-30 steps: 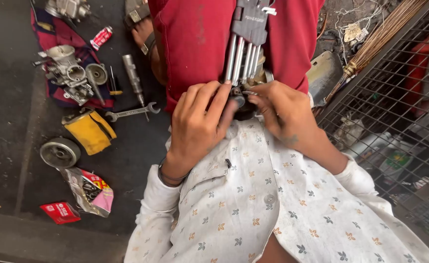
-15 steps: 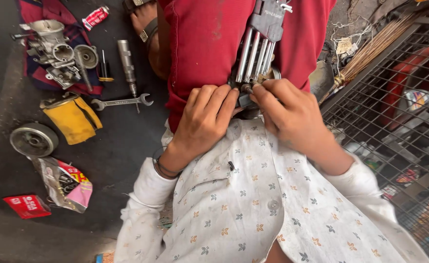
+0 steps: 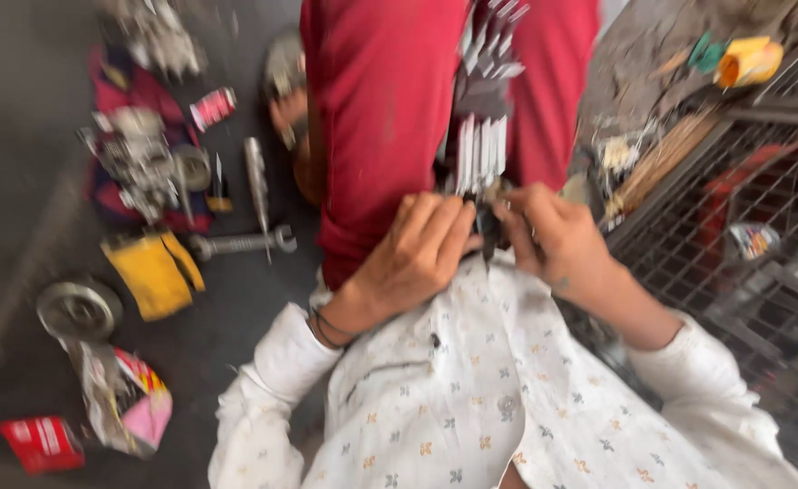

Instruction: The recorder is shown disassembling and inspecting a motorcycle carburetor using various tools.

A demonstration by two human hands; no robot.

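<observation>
Beside the red cloth trousers (image 3: 376, 118), the ribbed silver metal engine part (image 3: 480, 149) looks bright and glossy; left of them, the long metal spanner (image 3: 240, 243) is dull grey on the matt dark floor (image 3: 19, 118).

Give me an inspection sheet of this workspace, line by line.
Surface: dark floor, blurred.
Job's things: finned metal part against red cloth; small dark piece below it, unclear.
Clutter: spanner, yellow rag, wheel, carburettor, red box, wrapper.
Grippers: left hand and right hand both pinch at the part's lower end.
Cables: nothing seen.
Surroundings: wire cage on the right.
</observation>
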